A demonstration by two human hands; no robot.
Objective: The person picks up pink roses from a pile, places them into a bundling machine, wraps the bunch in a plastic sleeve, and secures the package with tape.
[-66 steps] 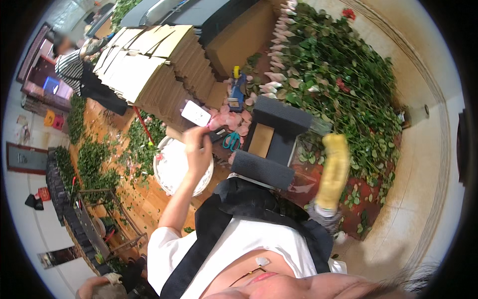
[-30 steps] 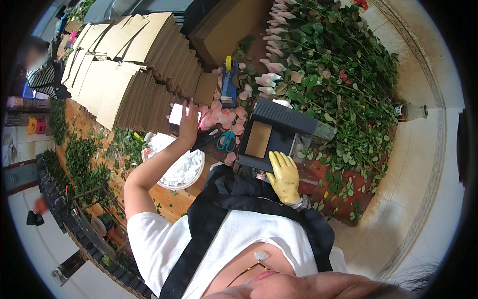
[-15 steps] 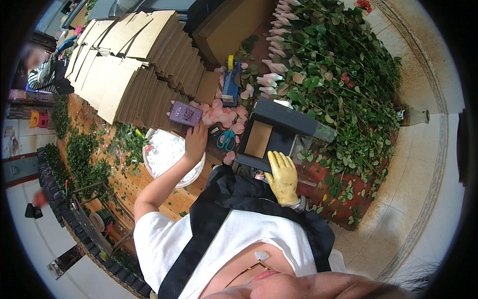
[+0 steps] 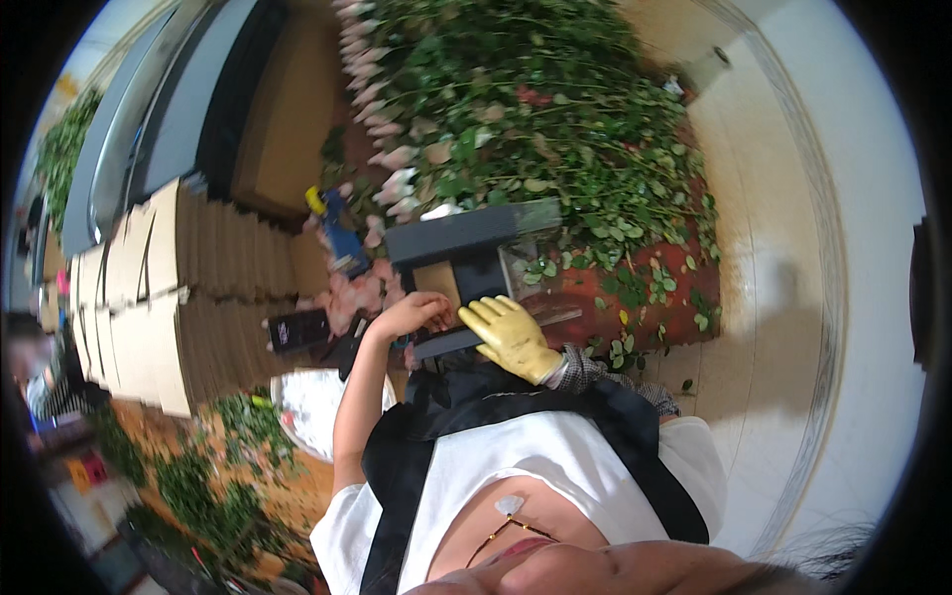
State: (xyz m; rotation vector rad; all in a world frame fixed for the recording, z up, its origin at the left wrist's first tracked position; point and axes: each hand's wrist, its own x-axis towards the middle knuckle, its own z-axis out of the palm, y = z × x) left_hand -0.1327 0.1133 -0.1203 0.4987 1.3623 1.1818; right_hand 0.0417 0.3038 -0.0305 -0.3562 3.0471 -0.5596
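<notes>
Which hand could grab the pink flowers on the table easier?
Probably the left hand. It is bare and lies right beside the pink flowers, while the right hand, in a yellow glove, rests on the dark stand, farther away.

Single head-worn fisheye, steeply downward, close.

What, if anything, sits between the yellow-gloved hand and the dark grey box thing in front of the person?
Nothing visible. The gloved right hand already lies on the near edge of the dark grey machine, and the bare left hand rests beside it against the same edge. The green stems lie beyond it.
</notes>
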